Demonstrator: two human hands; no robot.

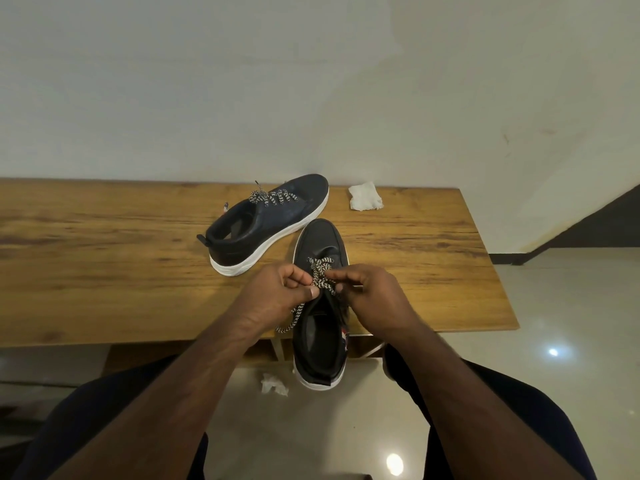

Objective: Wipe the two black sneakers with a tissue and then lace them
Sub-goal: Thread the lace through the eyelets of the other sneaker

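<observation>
Here, both hands pinch the lace (320, 277) over the near sneaker (320, 306) at the table's (104, 254) near edge; left hand (277, 292) and right hand (370, 292) should pull evenly, keeping crossings flat and snug.

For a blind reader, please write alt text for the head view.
Both hands, left hand and right hand, pinch the patterned lace of the near sneaker at the table edge. The far sneaker is laced; a tissue lies beyond.
</observation>
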